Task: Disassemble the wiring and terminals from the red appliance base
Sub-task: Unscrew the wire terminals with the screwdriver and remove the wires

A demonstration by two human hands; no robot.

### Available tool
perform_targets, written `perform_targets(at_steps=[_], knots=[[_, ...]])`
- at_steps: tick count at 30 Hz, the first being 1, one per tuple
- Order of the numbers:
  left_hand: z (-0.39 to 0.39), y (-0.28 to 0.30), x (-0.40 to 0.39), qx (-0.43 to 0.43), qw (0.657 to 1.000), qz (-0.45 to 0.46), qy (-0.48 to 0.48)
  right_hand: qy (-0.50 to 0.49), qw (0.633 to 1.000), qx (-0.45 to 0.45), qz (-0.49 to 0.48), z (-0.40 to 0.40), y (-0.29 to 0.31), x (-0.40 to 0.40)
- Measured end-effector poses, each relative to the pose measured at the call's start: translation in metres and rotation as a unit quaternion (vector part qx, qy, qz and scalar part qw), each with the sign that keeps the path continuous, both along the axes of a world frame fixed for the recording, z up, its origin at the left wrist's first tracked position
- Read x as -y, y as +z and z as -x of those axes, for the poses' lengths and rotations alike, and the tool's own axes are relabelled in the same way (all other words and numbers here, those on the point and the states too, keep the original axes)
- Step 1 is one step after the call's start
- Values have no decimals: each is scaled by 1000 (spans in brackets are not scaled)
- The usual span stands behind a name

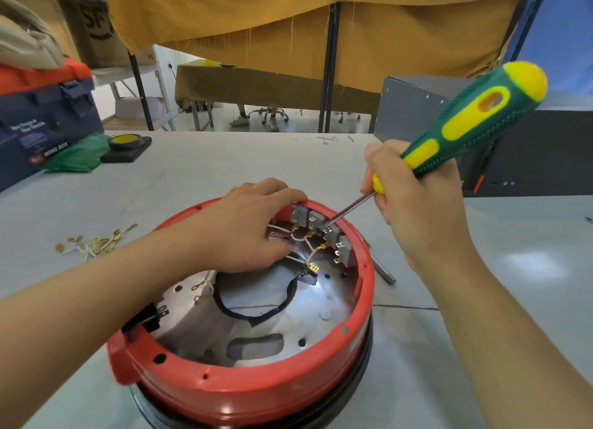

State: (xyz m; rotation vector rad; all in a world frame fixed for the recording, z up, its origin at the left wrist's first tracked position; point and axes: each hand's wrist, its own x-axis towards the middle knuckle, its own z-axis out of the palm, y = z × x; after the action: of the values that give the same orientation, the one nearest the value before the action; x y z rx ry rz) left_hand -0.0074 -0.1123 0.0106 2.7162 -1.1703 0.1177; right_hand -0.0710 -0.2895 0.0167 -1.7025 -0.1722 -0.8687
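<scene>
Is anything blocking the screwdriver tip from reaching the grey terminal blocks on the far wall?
Nothing visible. The screwdriver in the right hand already has its tip at the terminal blocks. The left hand rests beside them on the red base rim, off the shaft's line.

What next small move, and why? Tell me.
Probably turn the screwdriver to loosen the screw at the grey terminal blocks: its tip already sits there, the right hand grips the handle, and the left hand steadies the red base. White wires remain attached.
</scene>
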Motion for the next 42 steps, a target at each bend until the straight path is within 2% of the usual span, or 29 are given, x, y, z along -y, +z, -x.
perform_targets(at_steps=[7, 14, 21, 27, 34, 42], knots=[[2, -8, 1, 22, 999, 43, 3, -52, 992, 40, 107, 9, -4, -7], [0, -10, -2, -5, 994, 104, -34, -56, 974, 96, 197, 12, -12, -7], [-1, -13, -3, -1, 997, 76, -29, -60, 962, 147, 223, 11, -17, -12], [1, -12, -1, 3, 998, 65, -19, -99, 975, 114, 163, 8, -25, -18], [2, -11, 0, 4, 998, 63, -18, -127, 989, 67, 28, 3, -22, -17], [1, -13, 0, 12, 998, 62, -16, -112, 993, 33, -32, 0, -20, -18]])
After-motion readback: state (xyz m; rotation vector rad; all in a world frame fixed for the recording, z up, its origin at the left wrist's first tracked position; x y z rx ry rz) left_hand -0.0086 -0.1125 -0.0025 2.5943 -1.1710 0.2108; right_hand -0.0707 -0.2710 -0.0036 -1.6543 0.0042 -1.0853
